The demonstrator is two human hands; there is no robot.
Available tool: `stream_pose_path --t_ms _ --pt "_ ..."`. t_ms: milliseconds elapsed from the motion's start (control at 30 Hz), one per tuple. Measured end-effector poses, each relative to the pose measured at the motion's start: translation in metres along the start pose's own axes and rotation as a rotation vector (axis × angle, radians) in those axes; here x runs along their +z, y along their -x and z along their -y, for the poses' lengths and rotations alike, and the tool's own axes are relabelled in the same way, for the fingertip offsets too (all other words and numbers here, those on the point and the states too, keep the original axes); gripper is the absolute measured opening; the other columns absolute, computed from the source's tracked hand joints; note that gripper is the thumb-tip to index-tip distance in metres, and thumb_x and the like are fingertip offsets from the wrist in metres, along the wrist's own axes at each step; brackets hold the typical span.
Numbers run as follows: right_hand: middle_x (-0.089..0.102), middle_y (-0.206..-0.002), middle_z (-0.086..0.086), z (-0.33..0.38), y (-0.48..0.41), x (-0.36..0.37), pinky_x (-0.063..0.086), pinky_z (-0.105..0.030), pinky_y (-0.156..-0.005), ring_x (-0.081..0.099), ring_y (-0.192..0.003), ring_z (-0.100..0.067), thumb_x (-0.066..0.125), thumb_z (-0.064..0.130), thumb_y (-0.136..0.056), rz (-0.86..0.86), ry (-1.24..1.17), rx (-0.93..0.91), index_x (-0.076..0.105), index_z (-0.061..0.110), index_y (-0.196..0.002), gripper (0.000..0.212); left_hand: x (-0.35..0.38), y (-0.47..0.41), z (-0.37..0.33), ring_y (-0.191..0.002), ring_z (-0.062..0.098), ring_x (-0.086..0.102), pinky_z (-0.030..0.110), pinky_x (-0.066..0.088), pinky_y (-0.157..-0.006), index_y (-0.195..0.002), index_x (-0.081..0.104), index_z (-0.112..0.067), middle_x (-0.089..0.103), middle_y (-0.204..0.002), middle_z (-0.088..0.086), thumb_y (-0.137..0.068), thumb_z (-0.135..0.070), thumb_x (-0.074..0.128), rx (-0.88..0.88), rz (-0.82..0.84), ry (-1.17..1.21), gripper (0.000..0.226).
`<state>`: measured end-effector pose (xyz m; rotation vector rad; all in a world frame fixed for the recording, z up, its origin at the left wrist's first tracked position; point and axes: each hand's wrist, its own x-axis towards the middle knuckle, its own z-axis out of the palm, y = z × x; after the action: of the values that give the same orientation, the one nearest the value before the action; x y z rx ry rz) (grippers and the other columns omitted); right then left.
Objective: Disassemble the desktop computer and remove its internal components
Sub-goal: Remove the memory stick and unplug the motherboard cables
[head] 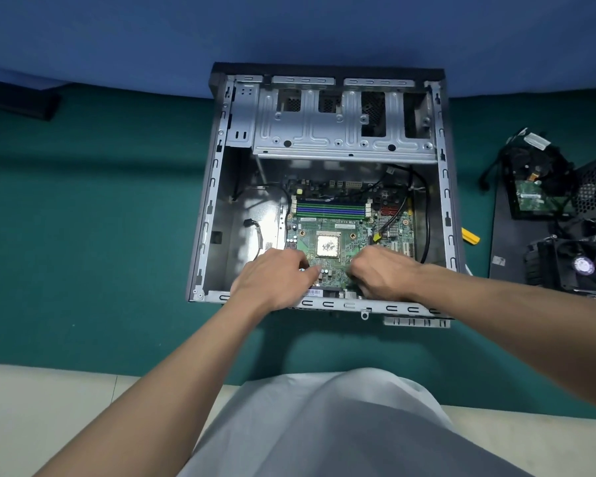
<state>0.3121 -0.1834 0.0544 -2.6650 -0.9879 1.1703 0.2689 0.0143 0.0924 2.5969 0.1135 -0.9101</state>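
So, the grey steel desktop case (214,187) lies open on its side on the green mat (100,201), and the green motherboard (334,275) sits flat on the case floor, toward the near right. Both hands are down inside at the board's near edge. The left hand (276,277) has its fingers curled onto the board just below the square CPU smeared with old paste (328,246), and the right hand (382,273) is knuckled down on the other side of it. They're close together but not touching. Honestly I can't tell whether either one is pinching anything or just resting there, since the fingertips are hidden.

Handling-wise, I'd guess that board is light but bendy and fragile: thin, packed with little soldered parts, probably prickly underneath. I'd take it by its bare edges, maybe up near the long green and blue memory slots (331,210), never by the CPU. Black cables (425,218) run along its right side and could snag on the way up, and I can't see whether any screws remain. The silver drive cage (344,132) overhangs the far end, so it probably has to tilt out toward the near side.
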Motion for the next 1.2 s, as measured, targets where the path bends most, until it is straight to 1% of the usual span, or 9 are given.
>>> stream_pose_path --t_ms 200,300,400,500,600,800,900,1033,1200 --pt "0.047 -0.06 0.0 -0.009 0.01 -0.011 0.05 -0.028 -0.051 0.05 -0.052 -0.015 0.039 0.0 -0.085 0.05 0.088 0.069 0.051 0.01 -0.067 0.024 -0.004 0.003 0.002 -0.089 0.024 0.062 0.041 0.051 -0.086 -0.096 0.067 -0.027 0.068 -0.095 0.001 -0.091 -0.058 0.047 -0.036 0.04 0.106 0.036" --pt "0.048 -0.058 -0.001 -0.004 0.017 -0.018 0.047 -0.029 -0.052 0.048 -0.051 -0.012 0.045 0.003 -0.079 0.063 0.207 0.078 0.046 0.012 -0.063 0.019 -0.006 0.0 0.003 -0.101 0.018 0.061 0.037 0.049 -0.092 -0.121 0.061 -0.026 0.059 -0.123 0.001 -0.092 -0.051 0.053 -0.023 0.037 0.19 0.039" --pt "0.049 -0.061 -0.001 0.004 0.013 -0.021 0.042 -0.03 -0.057 0.054 -0.059 -0.017 0.049 0.008 -0.081 0.046 0.306 0.098 0.045 0.012 -0.065 0.017 -0.009 -0.003 0.008 -0.069 0.0 0.063 0.02 0.048 -0.063 -0.136 0.049 -0.025 0.061 -0.115 -0.002 -0.094 -0.034 0.059 -0.041 0.095 0.355 0.044" --pt "0.052 -0.064 -0.001 0.0 0.01 -0.021 0.049 -0.028 -0.056 0.06 -0.064 -0.019 0.05 0.017 -0.086 -0.117 0.303 0.094 0.047 0.016 -0.068 0.019 -0.009 -0.007 0.013 -0.087 0.016 0.068 0.028 0.051 -0.071 -0.126 0.055 -0.023 0.067 -0.11 0.0 -0.093 -0.023 0.064 -0.109 0.116 0.511 0.034" --pt "0.054 -0.074 -0.002 -0.001 0.005 -0.018 0.053 -0.03 -0.057 0.059 -0.069 -0.021 0.047 0.02 -0.087 -0.285 0.277 0.043 0.054 0.014 -0.087 0.009 -0.008 -0.011 0.015 -0.076 0.014 0.064 0.021 0.047 -0.06 -0.104 0.058 -0.021 0.07 -0.09 0.001 -0.092 -0.024 0.065 -0.163 0.061 0.636 0.014" --pt "0.054 -0.07 -0.002 -0.004 -0.005 -0.015 0.05 -0.028 -0.058 0.057 -0.062 -0.016 0.047 0.002 -0.079 0.064 0.243 0.131 0.056 0.011 -0.082 0.013 -0.007 -0.014 0.013 -0.082 0.014 0.061 0.026 0.039 -0.061 -0.094 0.057 -0.022 0.065 -0.087 -0.003 -0.099 -0.03 0.05 -0.183 0.004 0.505 0.012" --pt "0.057 -0.074 -0.002 -0.01 -0.014 -0.024 0.052 -0.029 -0.061 0.059 -0.066 -0.016 0.05 0.004 -0.083 -0.004 0.011 0.249 0.057 0.01 -0.084 0.009 -0.01 -0.023 0.009 -0.066 0.008 0.057 0.02 0.04 -0.054 -0.102 0.059 -0.021 0.063 -0.084 -0.008 -0.1 -0.028 0.051 -0.108 0.001 0.399 0.011" --pt "0.066 -0.098 -0.009 -0.026 -0.032 -0.043 0.056 -0.032 -0.076 0.061 -0.075 -0.022 0.047 0.0 -0.091 -0.494 -0.53 0.525 0.066 0.008 -0.107 0.026 -0.023 -0.058 0.003 -0.067 0.001 0.052 0.002 0.038 -0.058 -0.116 0.062 -0.013 0.067 -0.101 -0.004 -0.098 -0.017 0.054 -0.055 -0.258 0.347 0.02" --pt "0.05 -0.082 -0.007 -0.036 -0.051 -0.052 0.029 -0.015 -0.043 0.04 -0.055 -0.01 0.052 0.006 -0.093 -0.646 -0.798 0.852 0.061 0.004 -0.086 0.012 -0.028 -0.106 -0.004 -0.095 0.018 0.058 0.018 0.037 -0.081 -0.124 0.061 -0.01 0.065 -0.121 0.01 -0.099 -0.017 0.053 -0.242 -0.378 0.499 0.027"
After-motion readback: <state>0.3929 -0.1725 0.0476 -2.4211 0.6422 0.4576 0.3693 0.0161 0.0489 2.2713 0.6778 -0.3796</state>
